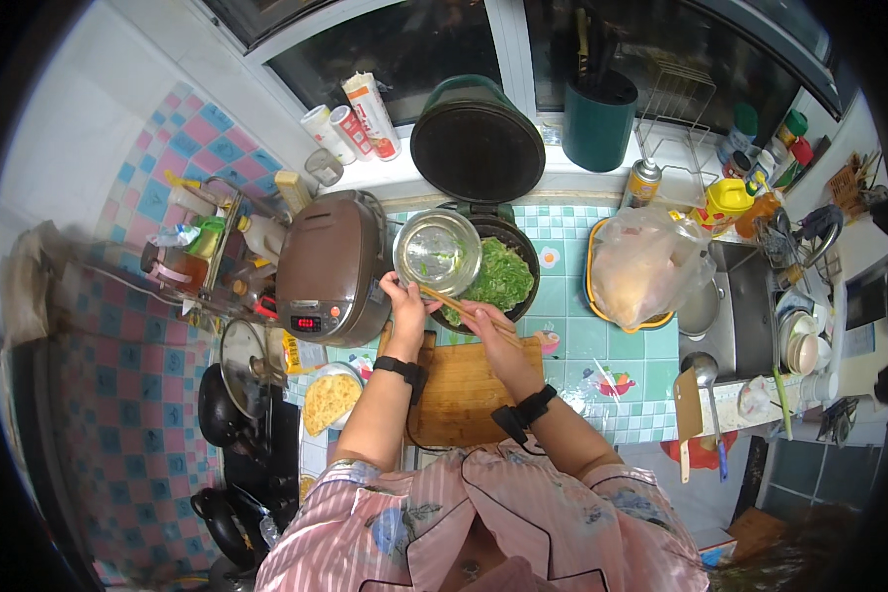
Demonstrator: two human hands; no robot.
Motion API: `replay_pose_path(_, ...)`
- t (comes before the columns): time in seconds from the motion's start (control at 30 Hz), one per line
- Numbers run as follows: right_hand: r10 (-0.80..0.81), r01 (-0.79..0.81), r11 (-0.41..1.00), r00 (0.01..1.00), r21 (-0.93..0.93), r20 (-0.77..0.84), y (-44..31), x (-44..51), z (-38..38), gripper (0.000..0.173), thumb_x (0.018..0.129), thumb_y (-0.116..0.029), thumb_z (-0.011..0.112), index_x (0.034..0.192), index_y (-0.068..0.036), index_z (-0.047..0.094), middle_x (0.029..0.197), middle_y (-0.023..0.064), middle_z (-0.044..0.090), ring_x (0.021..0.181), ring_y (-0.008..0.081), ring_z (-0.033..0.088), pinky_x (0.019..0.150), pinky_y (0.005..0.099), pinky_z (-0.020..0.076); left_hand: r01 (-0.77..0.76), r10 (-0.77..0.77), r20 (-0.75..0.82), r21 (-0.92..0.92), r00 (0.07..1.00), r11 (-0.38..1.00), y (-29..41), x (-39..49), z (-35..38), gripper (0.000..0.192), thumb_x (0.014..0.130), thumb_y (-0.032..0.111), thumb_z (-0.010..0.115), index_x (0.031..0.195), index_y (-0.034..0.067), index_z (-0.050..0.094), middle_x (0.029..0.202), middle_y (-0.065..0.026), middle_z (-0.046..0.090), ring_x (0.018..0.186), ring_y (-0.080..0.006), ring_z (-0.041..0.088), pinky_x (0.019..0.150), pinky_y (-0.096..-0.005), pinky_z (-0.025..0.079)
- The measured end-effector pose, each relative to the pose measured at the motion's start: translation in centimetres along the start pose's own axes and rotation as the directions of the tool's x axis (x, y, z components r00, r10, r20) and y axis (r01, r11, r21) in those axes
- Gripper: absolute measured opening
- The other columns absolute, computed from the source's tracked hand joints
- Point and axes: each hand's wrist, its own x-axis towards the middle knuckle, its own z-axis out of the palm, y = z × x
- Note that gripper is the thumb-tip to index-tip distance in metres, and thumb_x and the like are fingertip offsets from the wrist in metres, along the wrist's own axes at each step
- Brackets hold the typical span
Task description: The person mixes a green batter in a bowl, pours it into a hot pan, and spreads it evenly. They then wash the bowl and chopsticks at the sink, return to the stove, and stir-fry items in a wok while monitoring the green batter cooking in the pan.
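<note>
My left hand (405,309) grips the near rim of a clear glass bowl (435,251), which has a few green bits stuck inside. The bowl hangs over the left part of an electric baking pan (534,255), hiding some of it. Inside the pan lies a spread of chopped green leaves (505,280), seemingly in batter. A pair of wooden chopsticks (455,303) is held in my right hand (492,333), their tips by the bowl's near rim. Behind, the pan's dark lid (478,152) stands raised. A wooden cutting board (470,392) lies below my wrists.
Left of the pan stands a brown rice cooker (333,266) with a lit display. A plate of flatbread (331,403) sits beside my left forearm. To the right are a bagged yellow-rimmed basket (590,277), the sink (744,311), a cleaver (687,414) and a ladle (703,366).
</note>
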Motion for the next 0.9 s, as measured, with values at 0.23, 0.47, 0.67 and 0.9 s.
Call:
replay_pose_path(0.23,-0.206,0.217,0.933,0.976,-0.287,0.067,0.5,-0.6,-0.9,0.016,0.095,-0.008,0.051,0.102,0.000,0.063,0.116,0.0100,0.060,0.106,0.0176,0.056,0.095,0.0295,0.0439,-0.056,0.063,-0.022,0.251,0.998,0.966,-0.7,0.7,0.4,0.017,0.098,0.002,0.037,0.107,0.012,0.026,0.109,-0.0099,0.039,0.087,-0.0176,0.058,0.060,-0.0287,0.062)
replay_pose_path(0.47,-0.264,0.254,0.870,0.964,-0.424,0.035,-0.7,-0.9,-0.8,0.014,0.094,-0.005,0.052,0.099,0.001,0.063,0.118,0.0105,0.060,0.109,0.0195,0.055,0.095,0.0298,0.0425,-0.098,0.094,0.026,0.296,0.995,0.950,-1.2,0.9,0.0,0.016,0.098,0.003,0.039,0.105,0.010,0.028,0.108,-0.0092,0.040,0.092,-0.0168,0.056,0.060,-0.0279,0.061)
replay_pose_path(0.67,-0.322,0.364,0.805,0.931,-0.468,0.171,-0.4,-0.9,-0.5,0.013,0.092,-0.003,0.053,0.097,0.002,0.063,0.115,0.0128,0.062,0.108,0.0220,0.056,0.094,0.0316,0.0435,-0.143,0.144,0.024,0.335,0.989,0.931,-1.7,1.1,0.1,0.016,0.098,0.002,0.040,0.106,0.009,0.029,0.103,-0.0094,0.045,0.084,-0.0162,0.058,0.058,-0.0284,0.061)
replay_pose_path(0.9,-0.227,0.271,0.862,0.962,-0.428,0.151,0.2,-0.3,-2.6,0.014,0.092,-0.005,0.054,0.100,0.003,0.063,0.116,0.0130,0.062,0.106,0.0224,0.058,0.092,0.0306,0.0454,-0.154,0.159,0.029,0.458,0.987,0.875,-0.4,0.3,0.4,0.014,0.097,0.003,0.043,0.104,0.006,0.031,0.098,-0.0109,0.049,0.077,-0.0175,0.061,0.052,-0.0291,0.060)
